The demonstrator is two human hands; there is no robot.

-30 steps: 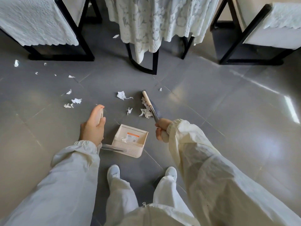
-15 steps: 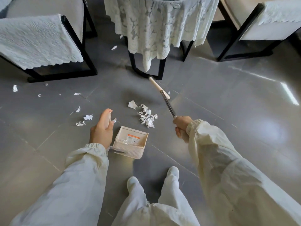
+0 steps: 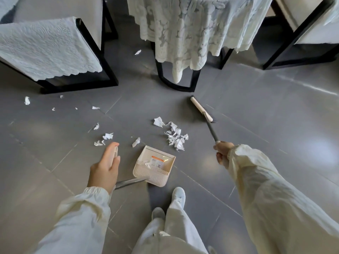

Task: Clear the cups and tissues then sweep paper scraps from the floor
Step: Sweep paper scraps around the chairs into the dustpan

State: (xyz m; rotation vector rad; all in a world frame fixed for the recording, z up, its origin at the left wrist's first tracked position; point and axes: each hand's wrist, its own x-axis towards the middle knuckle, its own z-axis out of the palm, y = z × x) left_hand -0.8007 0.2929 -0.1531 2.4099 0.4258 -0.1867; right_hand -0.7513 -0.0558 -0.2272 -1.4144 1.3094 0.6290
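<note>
scraps (image 3: 176, 139): torn white paper, main heap on the grey floor (image 3: 256, 114) just beyond the dustpan (image 3: 156, 179) mouth, a little right of it, not touching. strays lie left of the heap: one (image 3: 136, 142) just beside the dustpan's corner, more (image 3: 107, 136) near the left grip, others well out toward the chair (image 3: 55, 52), one (image 3: 138, 52) by the hanging lace cloth (image 3: 192, 30). handling, my read: near weightless, limp, crumpled, likely to flutter or skid on the glossy tile. not worth pinching up piece by piece; better driven by bristles in short low strokes. left grip (image 3: 105, 167) wrapped round the dustpan's upright handle, dustpan flat on the floor, mouth facing the heap. right grip (image 3: 222, 153) clenched on the end of the broom (image 3: 201, 111) handle; the head is set down beyond and right of the heap, apart from it. dustpan holds an orange-and-white label (image 3: 158, 161); pale bits by the comb teeth may be scraps, cannot tell. no cups in view.
</note>
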